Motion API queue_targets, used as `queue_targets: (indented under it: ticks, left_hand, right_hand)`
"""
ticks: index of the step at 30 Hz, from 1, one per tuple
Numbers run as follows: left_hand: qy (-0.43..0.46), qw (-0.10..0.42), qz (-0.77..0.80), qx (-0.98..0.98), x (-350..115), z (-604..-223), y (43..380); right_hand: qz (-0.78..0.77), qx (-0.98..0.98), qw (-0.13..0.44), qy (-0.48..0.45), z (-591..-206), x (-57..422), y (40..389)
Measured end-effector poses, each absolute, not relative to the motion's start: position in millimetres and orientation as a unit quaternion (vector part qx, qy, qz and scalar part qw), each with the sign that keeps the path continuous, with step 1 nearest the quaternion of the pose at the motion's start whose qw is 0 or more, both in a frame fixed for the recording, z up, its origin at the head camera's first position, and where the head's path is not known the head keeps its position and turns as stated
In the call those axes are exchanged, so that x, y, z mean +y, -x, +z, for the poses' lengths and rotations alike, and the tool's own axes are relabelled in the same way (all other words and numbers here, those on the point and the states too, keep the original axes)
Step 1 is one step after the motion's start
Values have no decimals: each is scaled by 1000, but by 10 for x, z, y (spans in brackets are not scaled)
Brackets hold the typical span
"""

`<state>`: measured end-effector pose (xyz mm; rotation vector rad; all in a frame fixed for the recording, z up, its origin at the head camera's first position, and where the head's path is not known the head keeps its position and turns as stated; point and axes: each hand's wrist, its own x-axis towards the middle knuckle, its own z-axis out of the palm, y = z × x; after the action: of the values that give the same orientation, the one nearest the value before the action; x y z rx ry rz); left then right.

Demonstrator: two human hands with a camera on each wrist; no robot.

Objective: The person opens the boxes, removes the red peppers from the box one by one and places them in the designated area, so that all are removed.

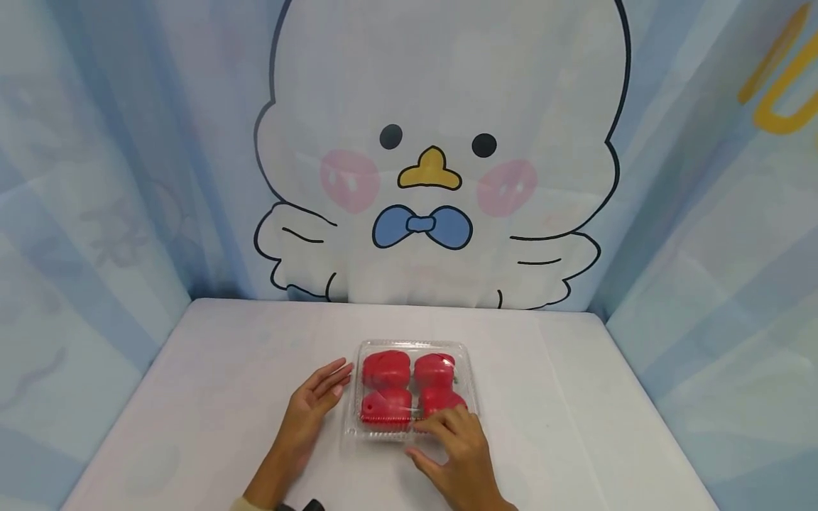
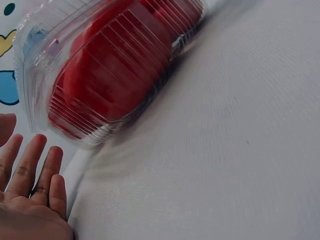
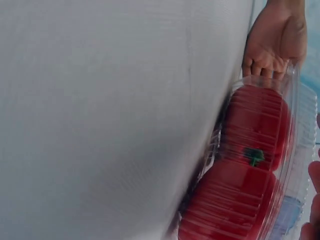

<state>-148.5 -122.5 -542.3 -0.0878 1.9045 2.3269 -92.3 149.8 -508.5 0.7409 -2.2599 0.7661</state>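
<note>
A clear plastic clamshell box (image 1: 471,369) sits closed on the table with several glossy red, pepper-like pieces (image 1: 386,369) inside. A bit of green stem (image 3: 255,156) shows between two of them in the right wrist view. My left hand (image 1: 309,408) is beside the box's left side, fingers extended and fingertips close to its edge. Over the front right part of the box, my right hand (image 1: 461,451) has bent fingers near the front rim, with the thumb spread apart from them. Part of the near right red piece is hidden behind this hand.
The box rests on a white-covered table (image 1: 549,397). Behind it hangs a pale curtain (image 1: 441,85) printed with a cartoon bird, and blue-white curtains (image 1: 83,213) stand along both sides. A small black object (image 1: 313,505) shows at the bottom edge by the left sleeve.
</note>
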Motion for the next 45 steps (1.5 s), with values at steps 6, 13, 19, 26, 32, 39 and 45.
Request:
queue_targets:
  ticks: [6, 13, 19, 26, 32, 39, 45]
  left_hand:
    - [16, 68, 778, 624, -1220, -5426, 1486]
    - [4, 67, 773, 630, -1242, -5398, 1478]
    - [6, 74, 769, 635, -1245, -5412, 1489]
    - [9, 79, 765, 639, -1241, -5440, 1489]
    - [1, 82, 767, 636, -1255, -5446, 1488]
    - [-2, 83, 760, 645, -1256, -5455, 1491]
    - [-6, 70, 755, 652, -1240, -5459, 1486]
  right_hand:
    - [252, -870, 325, -271, -5101, 1471, 920]
    - [222, -882, 329, -253, -5084, 1427, 940]
    - [201, -891, 333, -235, -5080, 1403, 952]
    - [189, -886, 346, -244, -5106, 1392, 972]
    - [205, -875, 357, -254, -5113, 1385, 978]
    - [231, -863, 365, -263, -5098, 1386, 990]
    - [259, -859, 356, -262, -5100, 1402, 1013]
